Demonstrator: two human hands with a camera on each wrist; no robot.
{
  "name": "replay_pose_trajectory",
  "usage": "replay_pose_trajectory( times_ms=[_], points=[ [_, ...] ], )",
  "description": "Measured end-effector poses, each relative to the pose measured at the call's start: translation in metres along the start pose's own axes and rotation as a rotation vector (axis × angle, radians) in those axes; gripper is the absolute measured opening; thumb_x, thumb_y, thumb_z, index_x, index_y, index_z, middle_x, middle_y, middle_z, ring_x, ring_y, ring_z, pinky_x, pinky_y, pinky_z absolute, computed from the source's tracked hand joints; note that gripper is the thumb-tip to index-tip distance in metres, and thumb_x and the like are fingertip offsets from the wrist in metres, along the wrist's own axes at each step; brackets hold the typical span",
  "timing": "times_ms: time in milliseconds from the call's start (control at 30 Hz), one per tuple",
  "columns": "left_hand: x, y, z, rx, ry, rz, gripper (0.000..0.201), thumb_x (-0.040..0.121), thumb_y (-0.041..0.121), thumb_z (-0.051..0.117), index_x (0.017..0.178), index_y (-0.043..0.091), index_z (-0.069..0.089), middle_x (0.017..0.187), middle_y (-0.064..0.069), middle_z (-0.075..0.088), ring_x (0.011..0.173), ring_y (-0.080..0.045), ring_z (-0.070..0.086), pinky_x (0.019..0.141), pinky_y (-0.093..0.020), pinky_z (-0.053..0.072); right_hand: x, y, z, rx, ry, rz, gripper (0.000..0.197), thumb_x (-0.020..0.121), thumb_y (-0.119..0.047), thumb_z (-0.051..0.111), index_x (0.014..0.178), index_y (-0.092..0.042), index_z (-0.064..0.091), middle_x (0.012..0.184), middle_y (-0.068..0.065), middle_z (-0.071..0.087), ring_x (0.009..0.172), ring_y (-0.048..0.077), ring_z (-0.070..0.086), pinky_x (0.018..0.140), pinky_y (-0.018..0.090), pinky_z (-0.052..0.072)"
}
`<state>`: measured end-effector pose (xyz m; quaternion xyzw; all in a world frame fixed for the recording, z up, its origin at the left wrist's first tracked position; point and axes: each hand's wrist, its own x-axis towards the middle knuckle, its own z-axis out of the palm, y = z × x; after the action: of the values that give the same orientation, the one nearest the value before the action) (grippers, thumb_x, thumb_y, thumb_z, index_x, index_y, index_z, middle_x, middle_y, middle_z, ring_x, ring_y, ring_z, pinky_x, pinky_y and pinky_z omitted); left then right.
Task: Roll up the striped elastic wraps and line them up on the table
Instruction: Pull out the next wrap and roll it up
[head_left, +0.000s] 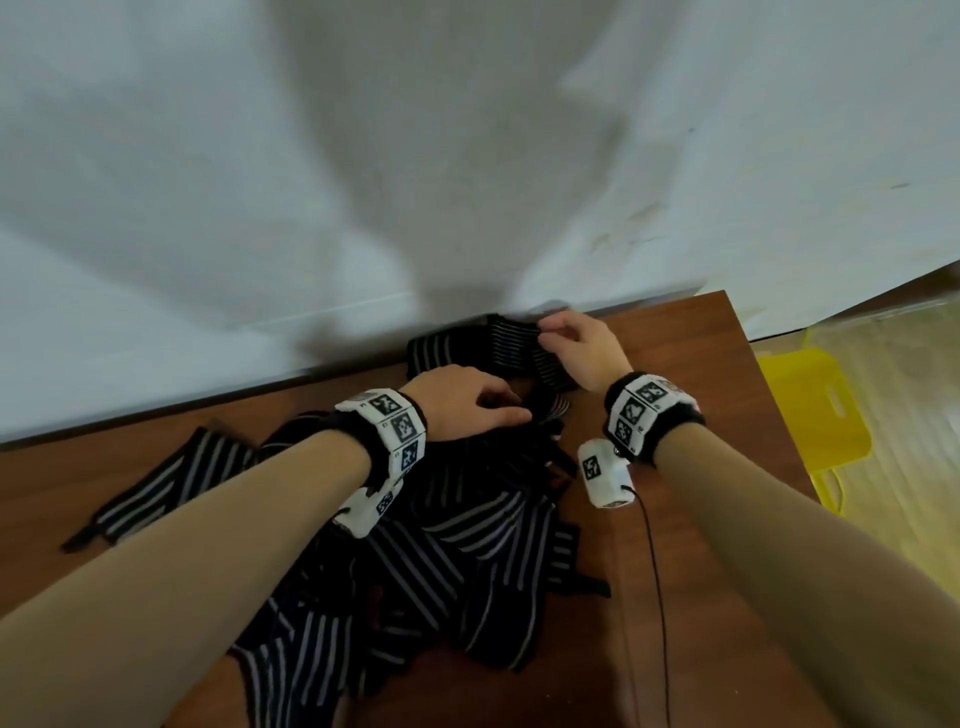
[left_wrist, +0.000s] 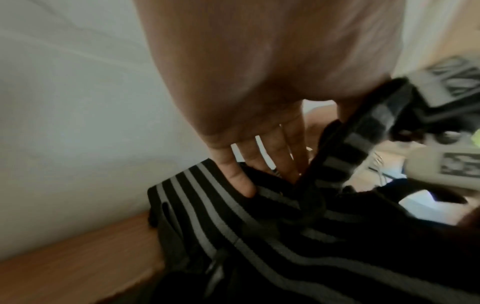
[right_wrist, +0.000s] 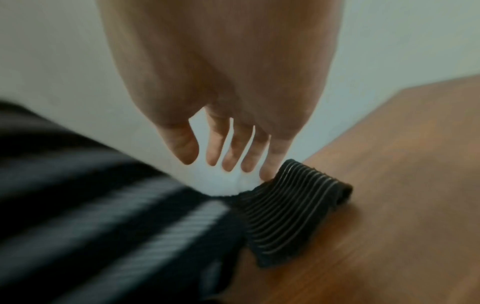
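Observation:
A heap of black wraps with grey stripes (head_left: 467, 545) lies loose on the brown wooden table (head_left: 675, 364). Rolled wraps (head_left: 511, 343) stand in a row against the white wall. My left hand (head_left: 483, 410) reaches into the top of the heap and pinches a striped wrap (left_wrist: 345, 148) between fingers and thumb. My right hand (head_left: 571, 343) hovers over the right end of the row, fingers spread and relaxed. Its little finger (right_wrist: 272, 164) touches the top of a rolled wrap (right_wrist: 293, 205). The left fingertips are partly hidden in the fabric.
One unrolled wrap (head_left: 171, 483) lies flat at the left of the table. The white wall (head_left: 363, 182) closes the table's far side. The table's right edge drops to the floor, where a yellow plastic object (head_left: 815, 410) sits.

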<state>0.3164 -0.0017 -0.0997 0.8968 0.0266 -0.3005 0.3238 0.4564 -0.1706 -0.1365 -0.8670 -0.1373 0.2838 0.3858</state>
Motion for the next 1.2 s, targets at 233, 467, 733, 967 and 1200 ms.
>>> replay_pose_trajectory(
  times_ms=[233,467,733,967,1200],
  points=[
    [-0.012,0.005,0.001,0.231,-0.103,-0.230,0.080,0.095,0.079,0.013,0.100,0.025,0.071,0.114,-0.006,0.072,0.108,-0.028,0.065,0.091,-0.037,0.046,0.034,-0.017,0.036,-0.465,-0.280,-0.088,0.084,0.081,-0.048,0.082,0.148,-0.012,0.045,0.148,0.013,0.052,0.137,0.030,0.048,0.113,0.039,0.041],
    [-0.018,-0.006,-0.004,0.249,0.008,-0.462,0.088,0.094,0.082,0.012,0.103,0.014,0.067,0.096,-0.006,0.065,0.093,-0.028,0.064,0.082,-0.036,0.044,0.027,-0.015,0.064,-0.937,-0.363,-0.287,0.079,0.085,-0.040,0.079,0.152,-0.021,0.040,0.147,0.012,0.043,0.137,0.036,0.044,0.108,0.051,0.044],
    [-0.036,-0.050,-0.007,-0.297,0.207,-0.380,0.059,0.104,0.063,0.033,0.097,0.021,0.075,0.099,-0.001,0.074,0.098,-0.022,0.066,0.088,-0.034,0.046,0.006,0.005,0.050,-0.765,-0.158,-0.115,0.057,0.088,-0.023,0.078,0.135,-0.009,0.047,0.128,0.019,0.061,0.120,0.041,0.058,0.093,0.046,0.052],
    [-0.081,-0.058,-0.020,-0.790,0.580,-0.329,0.045,0.108,0.045,0.044,0.094,0.016,0.075,0.090,-0.007,0.077,0.078,-0.014,0.068,0.078,-0.027,0.048,-0.030,-0.028,0.025,-0.171,0.063,-0.112,0.029,0.091,-0.004,0.055,0.115,-0.014,0.068,0.106,0.013,0.072,0.103,0.033,0.066,0.086,0.034,0.051],
    [-0.140,-0.061,0.003,-0.673,0.443,-0.266,0.065,0.071,0.082,0.062,0.111,0.030,0.070,0.112,0.007,0.074,0.108,-0.014,0.069,0.104,-0.046,0.053,-0.091,-0.113,0.047,0.225,0.177,-0.283,0.023,0.087,-0.004,0.068,0.108,-0.011,0.075,0.095,-0.002,0.071,0.092,0.011,0.066,0.082,0.011,0.049]
  ],
)
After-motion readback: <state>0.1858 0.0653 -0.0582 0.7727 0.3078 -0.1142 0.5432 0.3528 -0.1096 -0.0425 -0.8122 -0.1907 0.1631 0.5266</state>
